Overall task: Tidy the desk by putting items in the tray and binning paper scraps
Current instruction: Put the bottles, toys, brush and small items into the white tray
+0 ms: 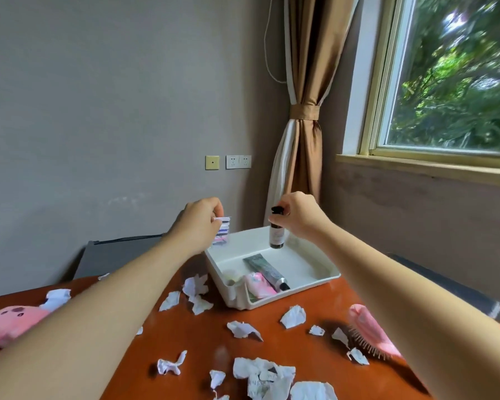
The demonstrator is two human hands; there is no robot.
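A white tray (324,272) sits at the far side of the red-brown desk (324,339). Inside it lie a grey-green tube (267,269), a pink item (259,285) and a small pale jar (232,276). My right hand (299,216) grips the black top of a dark bottle (276,236), holding it upright with its base just at the tray's back part. My left hand (198,223) pinches a small striped card (222,233) above the tray's left rim. Several crumpled white paper scraps (243,329) litter the desk.
A pink hairbrush (371,332) lies at the desk's right, a pink plush toy (10,320) at its left. A dark cabinet (113,256) stands behind the desk. A tied curtain (302,140) and a window (451,73) fill the far right corner.
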